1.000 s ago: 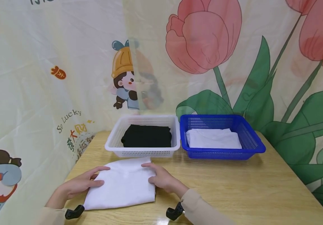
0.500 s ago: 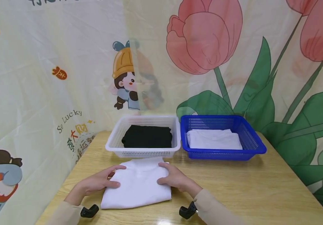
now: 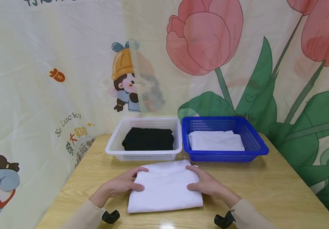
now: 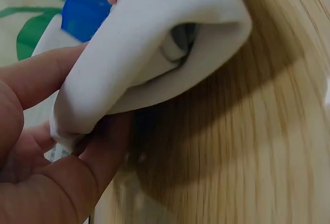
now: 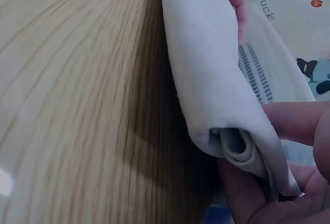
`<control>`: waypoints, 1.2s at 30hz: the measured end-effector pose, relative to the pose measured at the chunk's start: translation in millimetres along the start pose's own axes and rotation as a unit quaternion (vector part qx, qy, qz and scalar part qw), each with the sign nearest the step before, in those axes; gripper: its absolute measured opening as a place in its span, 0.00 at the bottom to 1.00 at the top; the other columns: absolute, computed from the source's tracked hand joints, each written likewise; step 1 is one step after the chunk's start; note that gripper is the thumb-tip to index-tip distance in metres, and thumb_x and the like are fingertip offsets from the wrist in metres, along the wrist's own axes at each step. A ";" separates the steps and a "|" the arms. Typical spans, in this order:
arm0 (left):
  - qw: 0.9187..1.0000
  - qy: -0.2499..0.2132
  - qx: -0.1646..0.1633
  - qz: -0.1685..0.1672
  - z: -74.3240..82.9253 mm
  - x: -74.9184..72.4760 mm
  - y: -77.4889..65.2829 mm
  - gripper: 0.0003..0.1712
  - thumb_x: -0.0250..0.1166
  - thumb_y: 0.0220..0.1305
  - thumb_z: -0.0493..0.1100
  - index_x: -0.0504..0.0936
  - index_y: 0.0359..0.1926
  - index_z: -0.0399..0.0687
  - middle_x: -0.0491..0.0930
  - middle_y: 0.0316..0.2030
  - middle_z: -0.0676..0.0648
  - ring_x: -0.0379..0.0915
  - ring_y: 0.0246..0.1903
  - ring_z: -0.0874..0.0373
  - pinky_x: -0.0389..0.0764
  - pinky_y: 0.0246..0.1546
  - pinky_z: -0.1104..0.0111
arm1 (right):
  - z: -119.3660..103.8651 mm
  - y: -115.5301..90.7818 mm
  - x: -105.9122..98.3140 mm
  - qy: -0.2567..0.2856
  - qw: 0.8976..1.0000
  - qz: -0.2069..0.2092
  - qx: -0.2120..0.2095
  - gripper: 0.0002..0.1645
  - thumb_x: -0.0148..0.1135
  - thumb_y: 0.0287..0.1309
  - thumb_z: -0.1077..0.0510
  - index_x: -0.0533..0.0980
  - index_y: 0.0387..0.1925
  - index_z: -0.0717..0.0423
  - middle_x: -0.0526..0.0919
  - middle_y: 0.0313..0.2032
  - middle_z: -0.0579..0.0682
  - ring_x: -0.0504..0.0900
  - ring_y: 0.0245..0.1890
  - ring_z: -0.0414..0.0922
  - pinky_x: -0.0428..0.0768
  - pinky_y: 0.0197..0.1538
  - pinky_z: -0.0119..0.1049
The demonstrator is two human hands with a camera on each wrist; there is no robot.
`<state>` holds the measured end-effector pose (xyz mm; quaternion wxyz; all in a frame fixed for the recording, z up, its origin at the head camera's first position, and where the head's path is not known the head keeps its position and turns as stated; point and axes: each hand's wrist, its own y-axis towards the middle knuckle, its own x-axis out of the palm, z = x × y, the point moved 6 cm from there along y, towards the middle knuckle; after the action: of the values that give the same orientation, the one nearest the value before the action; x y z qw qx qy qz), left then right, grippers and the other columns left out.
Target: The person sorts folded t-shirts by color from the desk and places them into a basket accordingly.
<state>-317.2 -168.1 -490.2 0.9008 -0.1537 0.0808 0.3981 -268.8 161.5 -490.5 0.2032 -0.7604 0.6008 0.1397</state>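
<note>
A folded white garment (image 3: 165, 190) is held between two hands in front of the baskets. The left hand (image 3: 125, 183) grips its left edge, thumb on top and fingers beneath. At the opposite edge the right hand (image 3: 207, 182) grips it the same way. In the left wrist view the layered fold of the white cloth (image 4: 139, 43) gapes over the wood, with fingers under it. The right wrist view shows a rolled inner layer at the end of the cloth (image 5: 211, 74), and a shadow on the table below.
A white basket (image 3: 144, 155) holding folded black cloth (image 3: 148, 139) stands at the back of the wooden table (image 3: 267, 194). Right of it is a blue basket (image 3: 224, 156) with folded white cloth (image 3: 215, 141) inside. A printed curtain (image 3: 95, 63) hangs behind.
Both hands have moved to the right across the table, carrying the folded white garment along. The baskets and their contents have stayed in place.
</note>
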 end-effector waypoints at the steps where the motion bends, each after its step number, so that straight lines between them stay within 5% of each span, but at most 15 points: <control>1: 1.000 -0.004 0.001 0.000 2.4 5.1 4.1 0.43 0.76 0.66 0.38 0.66 0.77 0.47 0.68 0.67 0.38 0.72 0.59 0.46 0.78 0.58 0.59 | 3.4 -3.5 -5.6 0.001 1.000 0.001 -0.002 0.49 0.79 0.57 0.60 0.68 0.78 0.48 0.59 0.80 0.67 0.56 0.79 0.70 0.56 0.75 0.72; 12: 1.000 -0.020 0.005 -0.008 43.6 63.0 44.7 0.43 0.76 0.65 0.34 0.67 0.76 0.52 0.75 0.63 0.41 0.78 0.56 0.45 0.82 0.57 0.53 | 30.0 -47.8 -69.9 0.008 1.000 -0.011 -0.015 0.51 0.75 0.65 0.55 0.60 0.82 0.50 0.50 0.81 0.70 0.49 0.80 0.72 0.55 0.74 0.75; 17: 1.000 -0.010 0.024 -0.013 70.0 79.6 51.4 0.42 0.76 0.65 0.35 0.69 0.75 0.56 0.74 0.64 0.43 0.79 0.55 0.45 0.83 0.57 0.53 | 28.4 -70.3 -99.3 -0.016 1.000 -0.006 -0.022 0.50 0.73 0.67 0.49 0.58 0.83 0.46 0.46 0.82 0.69 0.46 0.80 0.73 0.56 0.73 0.76; 21: 0.999 -0.024 0.039 -0.028 95.6 90.1 53.9 0.42 0.76 0.65 0.34 0.68 0.75 0.56 0.74 0.64 0.42 0.80 0.53 0.45 0.85 0.55 0.53 | 17.4 -86.6 -122.9 -0.045 0.998 0.008 -0.032 0.50 0.72 0.68 0.47 0.58 0.83 0.45 0.49 0.81 0.70 0.53 0.78 0.74 0.67 0.69 0.74; 24: 0.998 -0.017 0.051 -0.031 116.8 93.4 55.8 0.42 0.77 0.65 0.36 0.69 0.75 0.59 0.75 0.63 0.43 0.81 0.54 0.46 0.86 0.55 0.52 | 4.1 -96.2 -140.1 -0.057 0.997 0.015 -0.050 0.49 0.72 0.69 0.49 0.58 0.83 0.46 0.54 0.79 0.70 0.65 0.71 0.70 0.79 0.62 0.58; 28: 0.997 0.005 0.073 -0.029 147.8 92.4 58.5 0.42 0.77 0.65 0.39 0.69 0.75 0.61 0.73 0.65 0.44 0.80 0.55 0.46 0.85 0.57 0.51 | -16.3 -105.1 -163.5 -0.064 0.994 0.032 -0.080 0.48 0.71 0.70 0.54 0.58 0.83 0.50 0.61 0.76 0.68 0.73 0.62 0.55 0.80 0.50 0.35; 36: 0.992 0.014 0.123 0.004 206.0 77.6 83.1 0.46 0.78 0.63 0.38 0.67 0.77 0.63 0.71 0.67 0.45 0.77 0.58 0.47 0.82 0.59 0.57 | -59.3 -97.8 -218.7 -0.108 0.988 0.069 -0.091 0.51 0.71 0.70 0.53 0.54 0.85 0.46 0.62 0.73 0.65 0.75 0.53 0.51 0.82 0.44 0.35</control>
<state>-322.1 8.7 -335.1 0.9100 -0.0468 0.1420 0.3867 -228.0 339.8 -324.7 0.1869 -0.7132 0.6107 0.2889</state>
